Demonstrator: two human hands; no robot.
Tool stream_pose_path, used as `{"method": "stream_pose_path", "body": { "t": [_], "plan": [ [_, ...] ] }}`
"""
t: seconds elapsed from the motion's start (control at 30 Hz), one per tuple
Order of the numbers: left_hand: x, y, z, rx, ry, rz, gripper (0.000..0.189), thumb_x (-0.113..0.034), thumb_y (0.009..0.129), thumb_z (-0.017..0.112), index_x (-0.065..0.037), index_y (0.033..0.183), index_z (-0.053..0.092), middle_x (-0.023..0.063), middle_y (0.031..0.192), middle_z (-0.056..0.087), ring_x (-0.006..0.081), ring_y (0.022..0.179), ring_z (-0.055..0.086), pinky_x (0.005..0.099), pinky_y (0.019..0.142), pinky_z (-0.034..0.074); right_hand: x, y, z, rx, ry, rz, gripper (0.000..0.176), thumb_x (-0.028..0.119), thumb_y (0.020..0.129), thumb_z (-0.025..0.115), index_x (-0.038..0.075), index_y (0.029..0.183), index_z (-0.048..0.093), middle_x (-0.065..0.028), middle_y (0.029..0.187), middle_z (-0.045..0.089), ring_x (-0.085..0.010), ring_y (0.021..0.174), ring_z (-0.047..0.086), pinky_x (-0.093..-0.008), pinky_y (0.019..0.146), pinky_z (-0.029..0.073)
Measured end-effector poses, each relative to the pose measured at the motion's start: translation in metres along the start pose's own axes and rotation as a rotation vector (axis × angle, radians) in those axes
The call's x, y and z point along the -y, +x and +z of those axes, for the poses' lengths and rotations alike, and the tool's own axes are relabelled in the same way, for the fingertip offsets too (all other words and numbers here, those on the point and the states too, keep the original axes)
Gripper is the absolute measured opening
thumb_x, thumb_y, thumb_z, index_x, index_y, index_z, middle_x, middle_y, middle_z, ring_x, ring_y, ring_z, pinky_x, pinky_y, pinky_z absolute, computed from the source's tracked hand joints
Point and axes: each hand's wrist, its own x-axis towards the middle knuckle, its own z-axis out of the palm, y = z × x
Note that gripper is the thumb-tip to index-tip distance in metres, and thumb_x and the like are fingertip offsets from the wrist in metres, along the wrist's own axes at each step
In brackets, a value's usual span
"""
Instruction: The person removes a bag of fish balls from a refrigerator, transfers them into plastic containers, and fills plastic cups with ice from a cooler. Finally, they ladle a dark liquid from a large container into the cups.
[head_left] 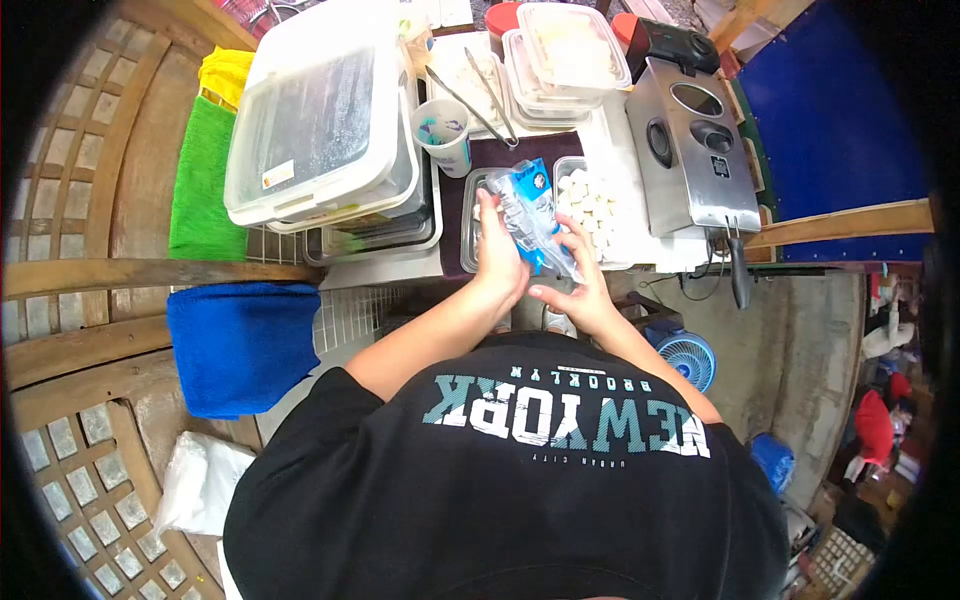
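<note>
Between my hands is a crinkled plastic packet (527, 205), part clear and part blue with printing on it. My left hand (500, 250) grips it from the left side, fingers pointing up along the plastic. The fingers of my right hand (587, 285) are on the lower right edge of the same packet, with the thumb below. Under the packet lies a clear tray (472, 240), mostly covered by my left hand and the plastic. Just to the right, a clear container (592, 215) holds many small white pieces.
A large lidded plastic bin (310, 120) stands at left, beside a printed cup (442, 135) and metal tongs (470, 100). Stacked food containers (565, 60) are at the back. At right sits a steel appliance (690, 150) with a black-handled basket; a blue fan (688, 360) is on the floor.
</note>
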Motion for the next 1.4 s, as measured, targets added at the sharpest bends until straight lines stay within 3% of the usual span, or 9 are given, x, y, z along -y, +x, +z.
{"method": "stream_pose_path", "body": {
  "t": [0.2, 0.3, 0.47, 0.6, 0.83, 1.0, 1.1, 1.23, 1.4],
  "plan": [
    [0.014, -0.02, 0.002, 0.084, 0.055, -0.003, 0.056, -0.053, 0.095, 0.028, -0.005, 0.121, 0.041, 0.0097, 0.118, 0.051, 0.0208, 0.113, 0.047, 0.0373, 0.1, 0.033, -0.013, 0.005, 0.001, -0.103, 0.141, 0.113, 0.04, 0.013, 0.067, 0.077, 0.003, 0.1, 0.057, -0.0167, 0.122, 0.05, -0.0266, 0.113, 0.048, -0.0374, 0.092, 0.04],
    [0.031, -0.008, -0.024, 0.025, 0.414, 0.145, 0.055, -0.051, 0.095, 0.029, -0.004, 0.122, 0.039, 0.0087, 0.118, 0.05, 0.019, 0.113, 0.046, 0.035, 0.1, 0.031, -0.013, 0.005, 0.007, -0.185, 0.322, 0.316, 0.034, 0.008, 0.07, 0.074, 0.001, 0.1, 0.058, -0.0124, 0.111, 0.058, -0.0223, 0.102, 0.055, -0.0335, 0.087, 0.043],
    [0.011, -0.027, -0.009, 0.027, 0.545, 0.159, 0.054, -0.014, 0.081, 0.066, -0.001, 0.124, 0.037, 0.0107, 0.118, 0.049, 0.0195, 0.113, 0.046, 0.0369, 0.098, 0.034, -0.011, 0.006, -0.006, -0.332, 1.009, 0.632, 0.032, 0.002, 0.077, 0.067, 0.002, 0.107, 0.057, -0.0079, 0.098, 0.063, -0.0183, 0.081, 0.063, -0.0319, 0.069, 0.052],
    [0.01, -0.015, -0.011, 0.356, 0.423, -0.204, 0.055, -0.015, 0.08, 0.068, -0.004, 0.125, 0.037, 0.0084, 0.109, 0.058, 0.0189, 0.096, 0.057, 0.0338, 0.079, 0.048, -0.011, -0.007, -0.022, -0.345, 1.128, 0.689, 0.032, 0.004, 0.081, 0.062, 0.003, 0.112, 0.054, -0.0094, 0.1, 0.062, -0.0192, 0.084, 0.062, -0.0313, 0.063, 0.054],
    [0.093, -0.018, -0.008, 0.366, 0.543, -0.042, 0.036, -0.003, 0.084, 0.06, -0.007, 0.113, 0.039, 0.0085, 0.095, 0.056, 0.0159, 0.076, 0.058, 0.0255, 0.054, 0.053, -0.006, -0.061, -0.035, -0.713, 0.641, 0.625, 0.026, 0.004, 0.084, 0.059, 0.005, 0.11, 0.053, -0.0057, 0.097, 0.062, -0.0136, 0.077, 0.062, -0.0255, 0.047, 0.05],
    [0.123, -0.044, 0.021, 0.707, 1.091, 0.374, 0.019, -0.003, 0.072, 0.066, -0.003, 0.086, 0.052, 0.0079, 0.083, 0.049, 0.0184, 0.082, 0.053, 0.0311, 0.071, 0.044, 0.005, -0.117, -0.06, -0.912, 0.052, 0.476, 0.024, 0.0, 0.079, 0.059, -0.001, 0.103, 0.055, -0.0063, 0.096, 0.059, -0.0168, 0.086, 0.056, -0.0273, 0.075, 0.045],
    [0.15, -0.07, 0.036, 0.85, 1.094, 0.384, 0.02, -0.005, 0.066, 0.067, -0.003, 0.079, 0.053, 0.0088, 0.079, 0.044, 0.02, 0.075, 0.048, 0.0299, 0.064, 0.039, 0.007, -0.168, -0.075, -0.947, -0.239, 0.371, 0.027, -0.005, 0.077, 0.058, 0.0, 0.103, 0.052, -0.0036, 0.093, 0.056, -0.013, 0.087, 0.052, -0.0244, 0.082, 0.04],
    [0.19, -0.116, 0.057, 0.955, 1.057, 0.048, 0.02, -0.002, 0.063, 0.065, -0.006, 0.078, 0.053, 0.0069, 0.079, 0.041, 0.0185, 0.07, 0.045, 0.0273, 0.06, 0.038, 0.016, -0.225, -0.087, -1.16, -0.352, 0.392, 0.038, -0.007, 0.066, 0.055, 0.0, 0.103, 0.052, -0.0121, 0.103, 0.05, -0.0243, 0.096, 0.051, -0.0335, 0.089, 0.039],
    [0.298, -0.179, 0.06, 1.121, 1.172, 0.22, 0.019, -0.008, 0.061, 0.067, -0.006, 0.074, 0.053, 0.009, 0.079, 0.048, 0.0234, 0.074, 0.05, 0.0318, 0.063, 0.04, 0.054, -0.318, -0.131, -0.992, -0.693, 0.554, 0.053, -0.003, 0.062, 0.062, 0.002, 0.114, 0.049, -0.0205, 0.114, 0.045, -0.0371, 0.106, 0.048, -0.0415, 0.089, 0.043]
  ]
}}
